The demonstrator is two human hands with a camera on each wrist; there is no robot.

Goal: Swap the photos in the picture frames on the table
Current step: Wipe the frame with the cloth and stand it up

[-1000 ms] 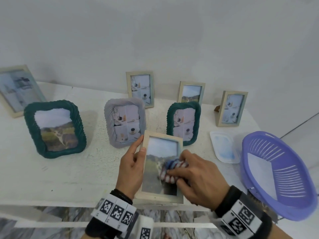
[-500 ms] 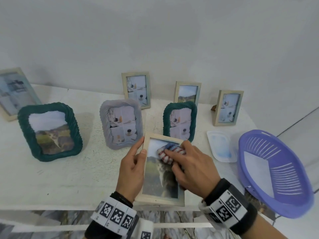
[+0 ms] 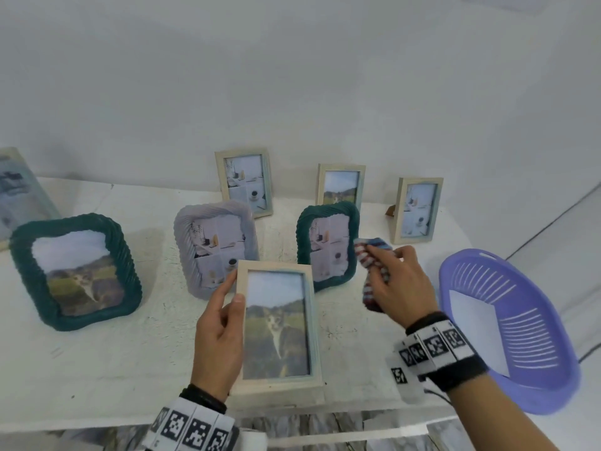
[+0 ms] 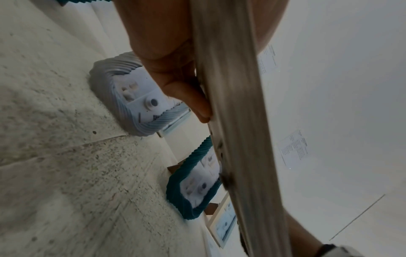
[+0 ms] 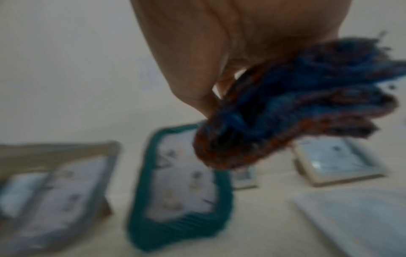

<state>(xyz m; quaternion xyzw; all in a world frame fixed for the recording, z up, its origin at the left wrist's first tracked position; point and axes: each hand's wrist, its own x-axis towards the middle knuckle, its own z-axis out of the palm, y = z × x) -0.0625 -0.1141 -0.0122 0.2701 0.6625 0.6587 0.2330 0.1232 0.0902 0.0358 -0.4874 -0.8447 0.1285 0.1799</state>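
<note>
My left hand (image 3: 224, 323) grips the left edge of a cream wooden frame (image 3: 279, 382) with a cat photo, held upright near the table's front edge; in the left wrist view the frame's edge (image 4: 237, 121) fills the middle beside my fingers (image 4: 186, 97). My right hand (image 3: 395, 281) holds a bunched red, white and blue striped cloth (image 3: 369, 255) off to the frame's right, in front of a small green frame (image 3: 327, 245). The right wrist view is blurred and shows the cloth (image 5: 296, 111) hanging from the fingers above that green frame (image 5: 182, 187).
Standing on the white table (image 3: 97, 369) are a large green frame (image 3: 76, 271), a grey ribbed frame (image 3: 216, 247) and three cream frames at the back (image 3: 245, 183) (image 3: 341, 187) (image 3: 418, 209). A purple basket (image 3: 510, 327) sits at the right, another frame (image 3: 19, 193) far left.
My right hand has lifted the cloth off the cat photo's glass and moved it up and right, clear of the frame. The left hand keeps its hold on the frame.
</note>
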